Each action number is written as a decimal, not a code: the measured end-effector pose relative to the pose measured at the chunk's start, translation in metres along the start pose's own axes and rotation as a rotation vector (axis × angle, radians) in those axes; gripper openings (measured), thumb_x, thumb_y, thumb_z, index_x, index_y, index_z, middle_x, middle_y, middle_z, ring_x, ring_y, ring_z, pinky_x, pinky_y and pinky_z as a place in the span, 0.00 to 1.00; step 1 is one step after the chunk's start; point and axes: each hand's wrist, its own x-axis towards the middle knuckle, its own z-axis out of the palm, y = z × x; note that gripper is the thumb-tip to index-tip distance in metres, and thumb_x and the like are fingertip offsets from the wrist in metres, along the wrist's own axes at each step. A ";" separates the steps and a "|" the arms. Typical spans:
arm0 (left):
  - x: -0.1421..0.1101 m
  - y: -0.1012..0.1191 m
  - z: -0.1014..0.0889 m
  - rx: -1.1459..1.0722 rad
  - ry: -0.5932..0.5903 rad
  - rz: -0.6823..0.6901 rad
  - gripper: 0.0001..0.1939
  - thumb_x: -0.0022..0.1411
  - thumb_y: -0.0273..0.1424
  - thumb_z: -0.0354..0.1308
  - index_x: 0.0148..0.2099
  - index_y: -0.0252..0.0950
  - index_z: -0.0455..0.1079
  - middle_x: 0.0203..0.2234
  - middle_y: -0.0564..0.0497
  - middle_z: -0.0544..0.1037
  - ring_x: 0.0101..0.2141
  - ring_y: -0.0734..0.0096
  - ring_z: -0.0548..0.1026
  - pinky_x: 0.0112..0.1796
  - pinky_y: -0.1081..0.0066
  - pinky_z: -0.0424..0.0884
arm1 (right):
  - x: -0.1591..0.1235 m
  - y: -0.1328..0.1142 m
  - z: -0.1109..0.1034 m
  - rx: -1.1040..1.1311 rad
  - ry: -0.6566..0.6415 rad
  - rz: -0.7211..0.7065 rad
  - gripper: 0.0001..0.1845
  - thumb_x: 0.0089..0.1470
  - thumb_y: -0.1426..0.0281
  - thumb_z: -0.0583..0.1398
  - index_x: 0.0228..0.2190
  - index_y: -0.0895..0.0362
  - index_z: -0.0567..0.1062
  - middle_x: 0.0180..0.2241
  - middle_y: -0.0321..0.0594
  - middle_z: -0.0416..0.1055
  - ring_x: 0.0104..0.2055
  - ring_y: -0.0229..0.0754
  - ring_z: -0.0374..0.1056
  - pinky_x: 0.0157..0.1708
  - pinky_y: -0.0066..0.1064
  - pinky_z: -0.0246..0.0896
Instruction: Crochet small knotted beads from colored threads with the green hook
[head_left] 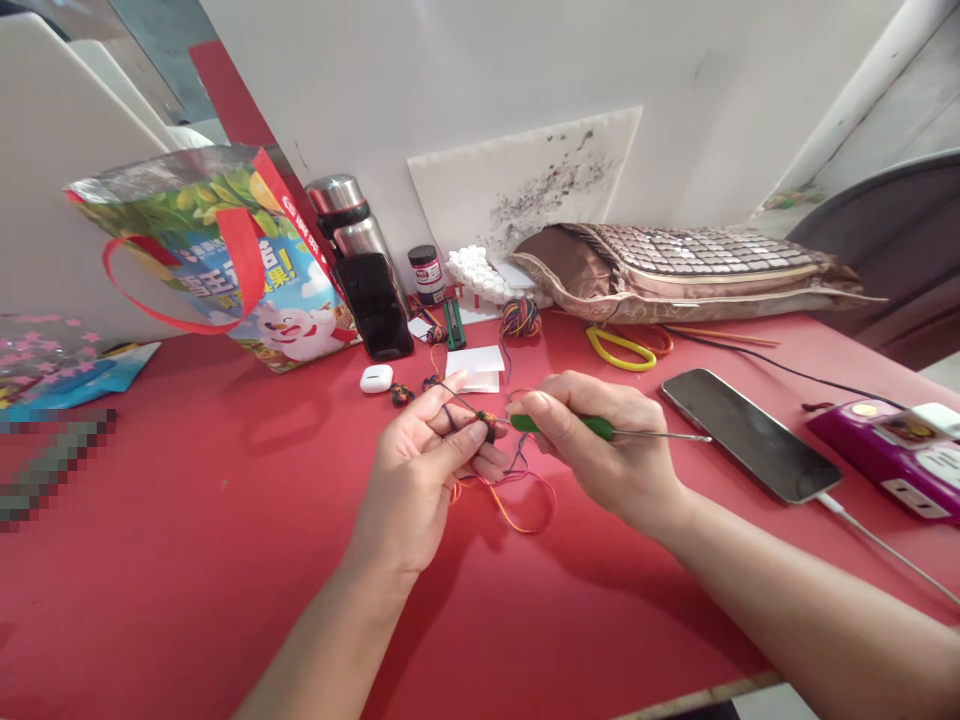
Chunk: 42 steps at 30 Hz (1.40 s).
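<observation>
Between the thumb and fingers of my left hand (427, 460) is a small dark piece of crochet (487, 425) in mixed colours, with yarn looped over the fingers. My right hand (604, 440) grips the green handle of a crochet hook (592, 427). One metal end points back to the right, and the other reaches to the crochet piece; its tip is too small to make out. A loop of pink and orange yarn (551, 500) hangs below my hands onto the red table. Behind them sits a multicoloured yarn ball (520, 318).
White folded paper (476, 368), an earbud case (376, 378) and a propped phone (375, 305) stand beyond my hands. Yellow-handled scissors (621, 350), a charging phone (750, 432) and a purple power strip (885, 450) lie right. A colourful bag (225, 260) stands left.
</observation>
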 end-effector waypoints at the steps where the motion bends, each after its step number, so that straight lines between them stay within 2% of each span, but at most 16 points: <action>1: 0.000 0.001 0.000 -0.035 0.005 -0.007 0.32 0.55 0.22 0.73 0.62 0.28 0.73 0.26 0.55 0.80 0.22 0.74 0.79 0.25 0.77 0.77 | -0.001 0.003 0.001 0.008 -0.020 -0.030 0.20 0.69 0.59 0.64 0.27 0.56 0.79 0.20 0.34 0.69 0.20 0.35 0.59 0.21 0.29 0.57; 4: 0.002 0.005 -0.002 -0.136 0.051 -0.048 0.27 0.55 0.17 0.69 0.58 0.28 0.75 0.25 0.54 0.80 0.21 0.75 0.78 0.23 0.80 0.75 | -0.001 0.011 0.000 -0.016 -0.126 -0.184 0.11 0.70 0.64 0.64 0.35 0.56 0.81 0.28 0.39 0.79 0.25 0.37 0.70 0.26 0.29 0.68; 6: 0.004 0.009 -0.003 -0.201 0.094 -0.124 0.24 0.55 0.14 0.64 0.55 0.28 0.77 0.25 0.53 0.79 0.19 0.77 0.77 0.20 0.83 0.72 | -0.001 0.015 -0.002 -0.088 -0.190 -0.324 0.07 0.71 0.66 0.64 0.42 0.56 0.81 0.32 0.41 0.81 0.30 0.39 0.74 0.31 0.30 0.73; 10: 0.008 0.013 -0.004 -0.283 0.138 -0.231 0.20 0.58 0.12 0.58 0.51 0.27 0.78 0.23 0.54 0.76 0.16 0.82 0.73 0.17 0.86 0.68 | -0.002 0.022 -0.003 -0.318 -0.252 -0.583 0.10 0.74 0.70 0.59 0.52 0.57 0.77 0.36 0.44 0.79 0.34 0.41 0.76 0.35 0.32 0.76; 14: 0.007 0.013 -0.003 -0.259 0.132 -0.152 0.22 0.58 0.12 0.58 0.54 0.25 0.77 0.22 0.56 0.77 0.14 0.82 0.72 0.17 0.84 0.69 | -0.006 0.024 0.004 -0.558 -0.204 -0.772 0.12 0.75 0.71 0.56 0.54 0.61 0.74 0.33 0.42 0.76 0.31 0.41 0.73 0.30 0.31 0.73; 17: 0.003 0.013 -0.001 -0.227 0.103 -0.058 0.27 0.57 0.12 0.60 0.59 0.25 0.74 0.23 0.56 0.77 0.16 0.79 0.74 0.17 0.82 0.70 | -0.008 0.021 0.009 -0.654 -0.157 -0.836 0.11 0.75 0.73 0.54 0.52 0.62 0.74 0.31 0.42 0.75 0.29 0.42 0.72 0.30 0.33 0.72; 19: 0.002 0.013 -0.001 -0.240 0.086 -0.083 0.29 0.58 0.12 0.60 0.62 0.25 0.73 0.22 0.57 0.77 0.17 0.79 0.74 0.18 0.82 0.71 | -0.009 0.019 0.009 -0.678 -0.151 -0.858 0.11 0.74 0.74 0.54 0.52 0.62 0.73 0.30 0.41 0.75 0.29 0.43 0.72 0.30 0.34 0.72; 22: 0.003 0.015 -0.002 -0.266 0.091 -0.177 0.29 0.59 0.13 0.58 0.63 0.23 0.73 0.20 0.56 0.75 0.16 0.80 0.73 0.16 0.84 0.66 | -0.007 0.018 0.007 -0.685 -0.156 -0.865 0.10 0.75 0.73 0.54 0.52 0.63 0.73 0.30 0.42 0.75 0.28 0.43 0.70 0.29 0.34 0.71; 26: 0.005 0.014 -0.004 -0.246 0.105 -0.165 0.29 0.55 0.13 0.61 0.60 0.22 0.74 0.22 0.56 0.76 0.15 0.82 0.70 0.16 0.85 0.64 | -0.006 0.021 0.005 -0.662 -0.189 -0.859 0.11 0.77 0.71 0.53 0.51 0.63 0.72 0.31 0.41 0.74 0.29 0.41 0.70 0.29 0.32 0.69; 30: 0.005 0.009 -0.005 -0.166 0.095 -0.061 0.30 0.52 0.15 0.66 0.59 0.23 0.76 0.23 0.57 0.75 0.17 0.82 0.71 0.17 0.83 0.66 | -0.010 0.018 0.011 -0.753 -0.153 -0.829 0.10 0.75 0.74 0.54 0.50 0.65 0.73 0.29 0.41 0.74 0.28 0.43 0.69 0.28 0.35 0.67; 34: 0.003 0.004 -0.007 0.000 0.090 0.088 0.33 0.55 0.22 0.69 0.64 0.28 0.75 0.25 0.59 0.74 0.18 0.81 0.69 0.17 0.79 0.66 | -0.014 0.012 0.017 -0.827 -0.172 -0.778 0.12 0.76 0.73 0.52 0.47 0.64 0.74 0.28 0.41 0.74 0.26 0.43 0.67 0.25 0.36 0.64; 38: 0.000 0.002 -0.010 0.178 0.072 0.181 0.33 0.60 0.27 0.68 0.68 0.36 0.74 0.26 0.59 0.71 0.20 0.79 0.69 0.17 0.77 0.65 | -0.016 0.008 0.015 -0.710 -0.172 -0.714 0.08 0.76 0.71 0.54 0.46 0.59 0.73 0.29 0.40 0.74 0.26 0.41 0.68 0.25 0.33 0.64; 42: -0.003 0.003 -0.011 0.313 0.049 0.286 0.32 0.63 0.26 0.66 0.69 0.41 0.74 0.28 0.58 0.69 0.23 0.78 0.71 0.21 0.77 0.68 | -0.015 0.004 0.009 -0.565 -0.170 -0.645 0.05 0.74 0.74 0.56 0.48 0.59 0.72 0.31 0.41 0.75 0.27 0.40 0.69 0.26 0.31 0.65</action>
